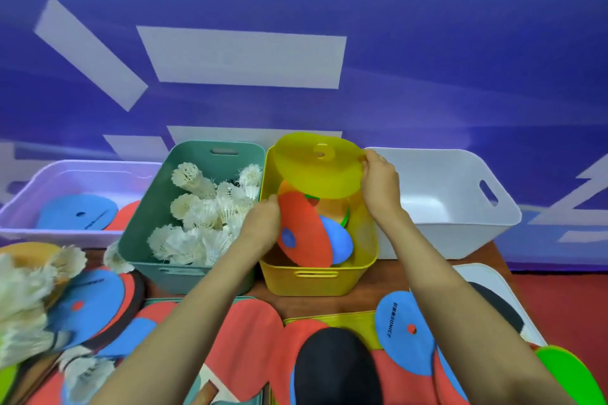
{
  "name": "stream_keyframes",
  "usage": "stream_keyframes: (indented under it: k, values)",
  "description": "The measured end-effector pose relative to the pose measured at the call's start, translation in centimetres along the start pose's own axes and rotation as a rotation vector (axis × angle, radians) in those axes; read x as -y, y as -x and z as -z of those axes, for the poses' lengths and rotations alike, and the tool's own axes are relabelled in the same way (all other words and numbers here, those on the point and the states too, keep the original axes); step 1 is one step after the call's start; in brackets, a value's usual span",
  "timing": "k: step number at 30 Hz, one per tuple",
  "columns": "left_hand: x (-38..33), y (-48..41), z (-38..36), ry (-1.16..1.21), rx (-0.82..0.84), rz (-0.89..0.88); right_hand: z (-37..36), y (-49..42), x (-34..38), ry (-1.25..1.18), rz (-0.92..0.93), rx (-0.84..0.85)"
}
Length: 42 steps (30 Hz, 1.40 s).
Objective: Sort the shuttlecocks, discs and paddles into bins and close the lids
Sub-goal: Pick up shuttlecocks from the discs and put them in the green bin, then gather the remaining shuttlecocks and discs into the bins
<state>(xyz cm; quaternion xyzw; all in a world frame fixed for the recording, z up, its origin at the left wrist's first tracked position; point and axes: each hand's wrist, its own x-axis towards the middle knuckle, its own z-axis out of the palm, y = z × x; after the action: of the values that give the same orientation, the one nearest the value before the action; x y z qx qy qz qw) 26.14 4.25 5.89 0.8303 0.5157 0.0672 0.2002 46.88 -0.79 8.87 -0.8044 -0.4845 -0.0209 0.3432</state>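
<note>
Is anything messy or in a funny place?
Yes. In the yellow bin the discs stand tilted on edge, not flat; the left hand holds the red disc. A blue disc also lies in the lavender bin, apart from the others.

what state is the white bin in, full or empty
Empty, as far as it shows: the white bin has only bare white walls and floor inside.
</note>
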Motion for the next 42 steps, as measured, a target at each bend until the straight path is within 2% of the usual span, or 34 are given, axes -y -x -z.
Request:
stream_keyframes:
  k: [4,8,11,14,19,24,28,31,37,42]
  values:
    - [-0.4,-1.5,-1.8,-0.034,0.15,-0.067,-2.9,-1.9,0.9,0.243,-0.032,0.175]
    - [-0.5,-2.1,-2.7,-0.099,0.224,-0.05,-5.3,-2.7,0.6,0.338,-0.052,0.257]
    - [-0.2,-2.3,-3.2,-0.145,0.236,-0.053,-6.8,-2.9,-0.2,0.339,-0.041,0.28]
    - [-0.1,-2.1,-3.4,-0.199,0.206,-0.083,-8.4,-3.1,-1.3,0.242,0.017,0.291]
    - [-1.1,-1.6,-3.2,-0.172,0.193,-0.108,-8.7,-2.5,-2.1,0.158,0.069,0.392]
    - [-4.2,0.4,-2.7,0.032,0.029,-0.162,-4.2,0.4,-1.8,0.025,0.1,0.29]
    - [-8.5,4.0,-3.2,0.216,-0.159,-0.311,2.1,5.5,-3.0,-0.079,0.117,0.107]
    - [-11.8,7.1,-4.6,0.336,-0.203,-0.433,6.8,10.1,-5.5,-0.104,0.084,0.021]
    - [-16.8,12.7,-9.9,0.381,-0.104,-0.539,12.4,18.4,-11.9,-0.098,-0.041,-0.057]
    - [-18.6,16.1,-15.4,0.327,0.142,-0.478,14.1,23.6,-17.1,-0.049,-0.164,0.014]
